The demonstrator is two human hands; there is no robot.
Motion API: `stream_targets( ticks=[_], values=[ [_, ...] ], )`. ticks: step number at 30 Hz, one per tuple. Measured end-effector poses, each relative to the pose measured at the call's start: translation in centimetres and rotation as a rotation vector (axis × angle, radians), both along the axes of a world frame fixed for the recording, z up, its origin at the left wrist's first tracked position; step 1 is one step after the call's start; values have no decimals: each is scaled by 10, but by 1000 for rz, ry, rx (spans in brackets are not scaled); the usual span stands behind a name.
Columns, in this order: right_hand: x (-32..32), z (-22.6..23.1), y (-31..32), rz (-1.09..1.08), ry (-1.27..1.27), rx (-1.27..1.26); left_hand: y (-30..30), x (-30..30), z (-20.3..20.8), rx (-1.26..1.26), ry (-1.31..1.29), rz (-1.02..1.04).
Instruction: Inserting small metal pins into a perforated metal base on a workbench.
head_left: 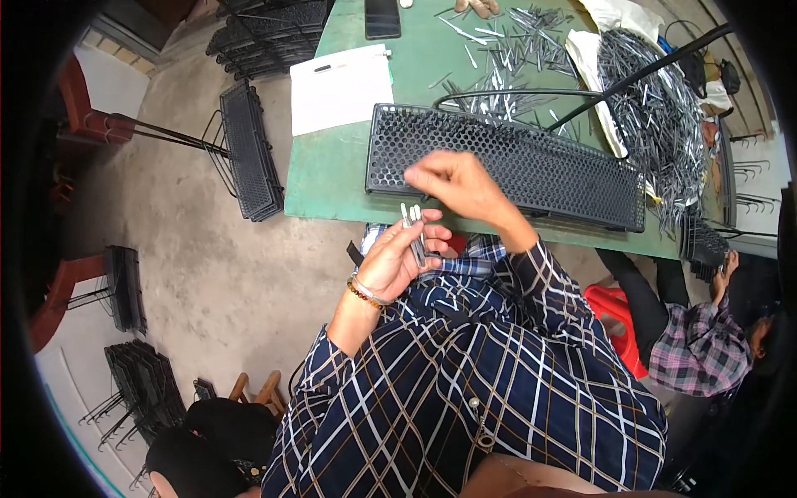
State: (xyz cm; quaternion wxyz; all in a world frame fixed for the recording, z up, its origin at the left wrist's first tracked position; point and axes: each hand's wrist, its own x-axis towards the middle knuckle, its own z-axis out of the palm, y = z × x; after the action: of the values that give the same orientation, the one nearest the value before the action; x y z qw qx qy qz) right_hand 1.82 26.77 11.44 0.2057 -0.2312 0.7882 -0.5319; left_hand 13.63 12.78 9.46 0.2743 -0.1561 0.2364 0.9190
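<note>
Now | left hand: grip curled round slim rods | right hand: over black rack, grip state unclear

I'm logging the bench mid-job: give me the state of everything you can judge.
Left hand: holding several slim pieces.
Right hand: over the rack, blurred; cannot tell whether it holds anything.
Rack: lying on the green table, holes up.
Sack: open, heaped with slim pieces.
Loose pieces: scattered.
Paper: flat.
Pen: lying on the paper.
Phone: flat, dark.
</note>
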Motion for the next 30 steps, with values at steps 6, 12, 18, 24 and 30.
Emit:
stream_targets(
  ticks=[6,12,18,24,30],
  values=[
    [23,0,21,17,-126,-194,9,-14,2,-179,183,-37],
    [18,1,21,-95,-297,-239,10,-5,7,-238,44,-8],
    [-22,-1,9,-393,50,-381,7,-12,2,-224,57,-35],
    [-50,-12,-9,-417,321,-237,11,-17,2,-205,38,-53],
    [-51,-18,-14,-387,577,-119,12,-12,-6,-176,4,-72]
  ],
)
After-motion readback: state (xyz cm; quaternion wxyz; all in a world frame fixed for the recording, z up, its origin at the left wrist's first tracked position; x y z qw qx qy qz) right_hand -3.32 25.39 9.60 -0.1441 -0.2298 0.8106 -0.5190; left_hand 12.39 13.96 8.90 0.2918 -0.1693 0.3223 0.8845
